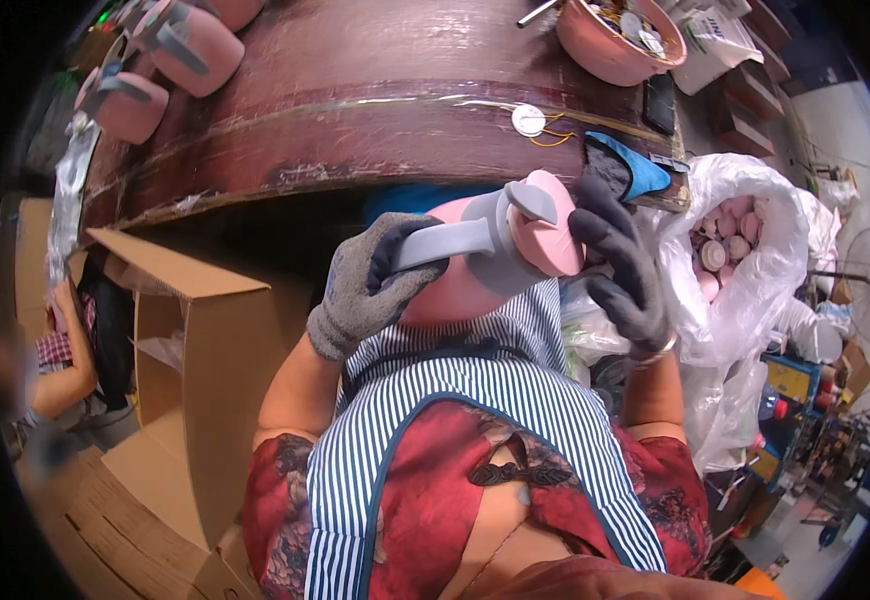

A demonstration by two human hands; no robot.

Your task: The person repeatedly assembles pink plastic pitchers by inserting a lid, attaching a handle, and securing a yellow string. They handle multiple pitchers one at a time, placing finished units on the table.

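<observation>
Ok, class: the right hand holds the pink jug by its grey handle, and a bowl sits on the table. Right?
Not quite: the head view shows the left hand holding the pink jug by its grey handle. The bowl is on the table.

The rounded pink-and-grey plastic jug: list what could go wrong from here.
The jug is held in front of the brown wooden table, not on it, so it might fall if the grey-gloved left hand lost its grey handle. The grey-gloved right hand appears close to the blue-and-grey fabric piece by the table's edge and could knock it off.
</observation>
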